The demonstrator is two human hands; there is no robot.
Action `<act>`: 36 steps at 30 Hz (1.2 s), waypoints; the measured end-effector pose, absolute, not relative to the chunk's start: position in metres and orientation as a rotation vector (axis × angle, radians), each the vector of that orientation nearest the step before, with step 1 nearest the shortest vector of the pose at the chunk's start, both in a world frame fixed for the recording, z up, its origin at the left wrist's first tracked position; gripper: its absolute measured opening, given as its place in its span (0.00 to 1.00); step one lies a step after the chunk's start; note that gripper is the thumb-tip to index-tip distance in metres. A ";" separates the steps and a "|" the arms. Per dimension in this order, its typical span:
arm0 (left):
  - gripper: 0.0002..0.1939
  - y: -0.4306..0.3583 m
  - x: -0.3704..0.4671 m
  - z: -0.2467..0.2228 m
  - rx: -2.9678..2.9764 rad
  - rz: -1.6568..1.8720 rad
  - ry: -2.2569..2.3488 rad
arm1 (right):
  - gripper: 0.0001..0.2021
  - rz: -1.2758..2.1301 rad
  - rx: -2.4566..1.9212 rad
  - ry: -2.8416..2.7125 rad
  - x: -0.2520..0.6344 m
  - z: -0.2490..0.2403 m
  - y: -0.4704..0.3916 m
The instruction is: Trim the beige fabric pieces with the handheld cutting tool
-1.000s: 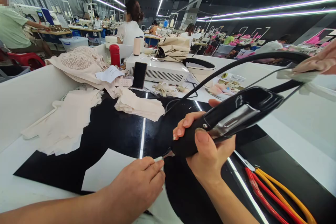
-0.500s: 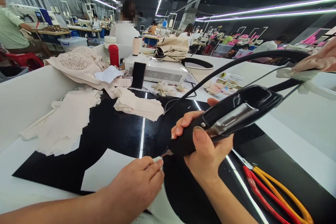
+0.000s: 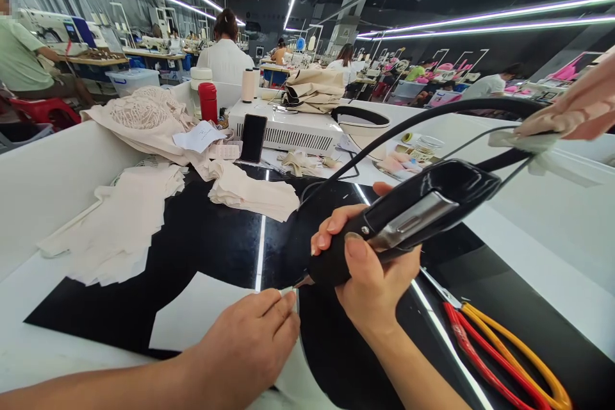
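Note:
My right hand (image 3: 375, 269) is wrapped round a black handheld tool (image 3: 408, 211) with a silver lever and a cable at its back end. The tool's narrow metal tip (image 3: 303, 281) points down-left and meets the edge of a pale piece (image 3: 289, 291) pinched in my left hand (image 3: 259, 333). Below my left hand the pale material (image 3: 300, 371) hangs down, partly hidden by the hand. A white curved sheet (image 3: 192, 314) lies on the black glossy surface (image 3: 216, 250), left of my left hand.
Red-and-orange-handled shears (image 3: 500, 346) lie at the right. Beige fabric stacks (image 3: 120, 224) (image 3: 252, 191) lie left and centre. Behind stand a phone (image 3: 253, 138), a red bottle (image 3: 208, 101) and a white machine (image 3: 288, 128). Bundled pale cloth is tied on the cable (image 3: 542, 141).
The tool's back end and my right hand have shifted slightly left and down. The cloth tied to the cable has moved left. My left hand has barely moved.

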State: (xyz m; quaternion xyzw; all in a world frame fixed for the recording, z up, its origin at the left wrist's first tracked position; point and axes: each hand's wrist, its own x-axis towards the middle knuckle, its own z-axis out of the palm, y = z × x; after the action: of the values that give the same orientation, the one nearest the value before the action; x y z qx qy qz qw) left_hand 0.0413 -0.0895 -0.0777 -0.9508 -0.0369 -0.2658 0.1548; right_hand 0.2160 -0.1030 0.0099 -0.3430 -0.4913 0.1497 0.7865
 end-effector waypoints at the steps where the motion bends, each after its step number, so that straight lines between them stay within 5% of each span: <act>1: 0.10 -0.089 0.041 -0.079 -2.721 -0.763 -0.109 | 0.18 0.324 -0.737 -1.060 0.216 0.010 -0.103; 12: 0.08 -0.089 0.044 -0.082 -2.731 -0.763 -0.134 | 0.20 0.369 -0.712 -1.026 0.210 0.015 -0.103; 26: 0.16 -0.088 0.048 -0.076 -2.735 -0.900 -0.143 | 0.20 0.380 -0.661 -1.034 0.207 0.011 -0.101; 36: 0.09 -0.082 0.053 -0.076 -2.720 -0.952 -0.086 | 0.20 0.359 -0.750 -1.052 0.210 0.013 -0.102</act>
State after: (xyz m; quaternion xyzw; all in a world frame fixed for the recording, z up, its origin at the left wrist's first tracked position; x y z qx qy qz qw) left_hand 0.0535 -0.0819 -0.0755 -0.9355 -0.0295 -0.3275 0.1289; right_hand 0.2096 -0.1021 0.0130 -0.3476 -0.4874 0.1664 0.7836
